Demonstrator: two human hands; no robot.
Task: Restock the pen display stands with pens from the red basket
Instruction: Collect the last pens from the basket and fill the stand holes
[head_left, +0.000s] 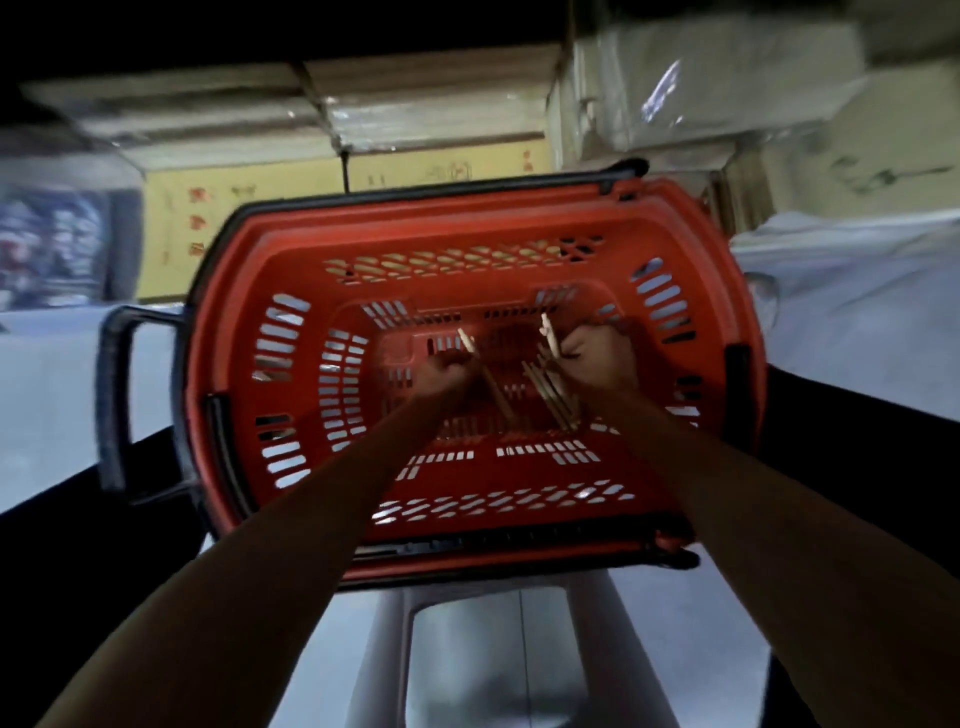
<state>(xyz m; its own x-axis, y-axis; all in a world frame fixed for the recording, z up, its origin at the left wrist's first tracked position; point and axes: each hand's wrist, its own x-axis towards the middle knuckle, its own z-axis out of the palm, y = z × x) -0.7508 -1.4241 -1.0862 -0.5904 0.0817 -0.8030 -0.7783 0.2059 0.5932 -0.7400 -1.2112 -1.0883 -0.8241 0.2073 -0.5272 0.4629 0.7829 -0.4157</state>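
Pens (556, 400) lie in a loose bundle of slim tan sticks on the floor of the red basket (519, 218), a little right of its middle and just below the person's right hand. The basket sits on a pale plastic stool (382, 649) and overhangs the stool's top on both sides. Its dark handle (111, 405) is folded out past the left edge.

Both bare forearms reach down over the basket's near rim. The left hand (441, 371) is curled round a single pen (496, 392). It runs slantwise, its pale tip poking out beyond the knuckles toward the far wall and its shaft trailing back toward the near edge. The right hand (597, 364) pinches another pen (549, 335), whose tip stands up above the fingers. The two hands are near each other over the middle of the basket floor but not touching.

Beyond the basket's far rim stand stacked cardboard cartons (415, 88) — some under shiny film — with a yellow box (249, 208) lower down. Everything back there is blurred, and I cannot read its print.
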